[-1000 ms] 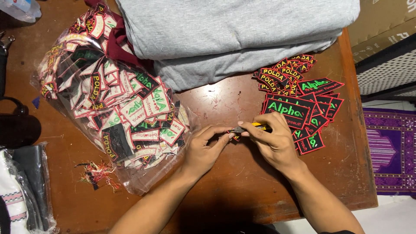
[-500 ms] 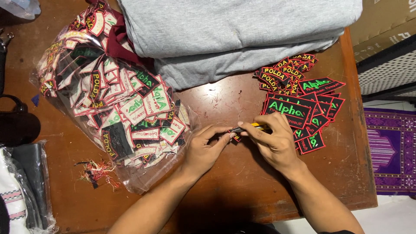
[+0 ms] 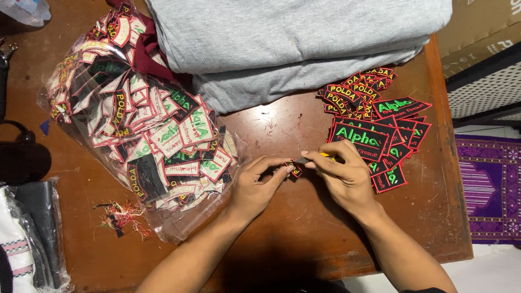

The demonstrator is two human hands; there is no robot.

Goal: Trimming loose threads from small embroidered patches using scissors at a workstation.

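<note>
Both hands (image 3: 304, 182) still pinch the small patch (image 3: 295, 170), barely shifted.

hands (image 3: 304, 182) pinching small patch (image 3: 295, 170), wooden table (image 3: 282, 239)

I have just one view here, from the head camera, looking almost straight down onto the brown wooden counter (image 3: 271, 239) from close above. The forearms enter from the bottom edge (so the wearer stands on that side), and the hands (image 3: 304, 176) sit near the middle of the frame.
</note>
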